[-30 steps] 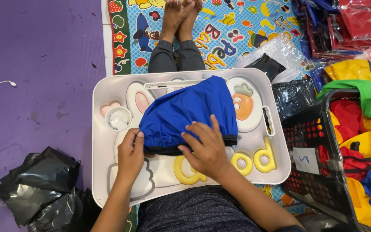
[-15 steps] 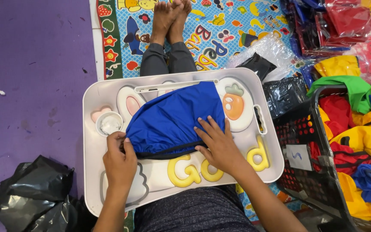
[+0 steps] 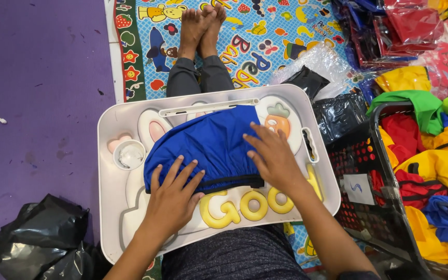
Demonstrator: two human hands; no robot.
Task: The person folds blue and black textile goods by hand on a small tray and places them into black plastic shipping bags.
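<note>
A folded blue garment (image 3: 211,142) with a dark hem lies on a white lap tray (image 3: 109,124) that rests across my legs. My left hand (image 3: 175,194) presses flat on the garment's near left edge, fingers spread. My right hand (image 3: 273,158) lies flat on its right side, fingers apart. The tray is printed with a rabbit, a carrot and yellow letters. Neither hand grips anything.
A black basket (image 3: 390,218) at my right holds yellow, red, green and blue clothes. Black plastic bags (image 3: 42,238) lie at lower left on a purple mat. A colourful play mat (image 3: 265,36) lies ahead under my bare feet. Packed red garments (image 3: 405,26) sit at top right.
Both hands slid from the garment's near edge onto it and now lie flat with fingers spread. The garment looks smoother and more compact.
</note>
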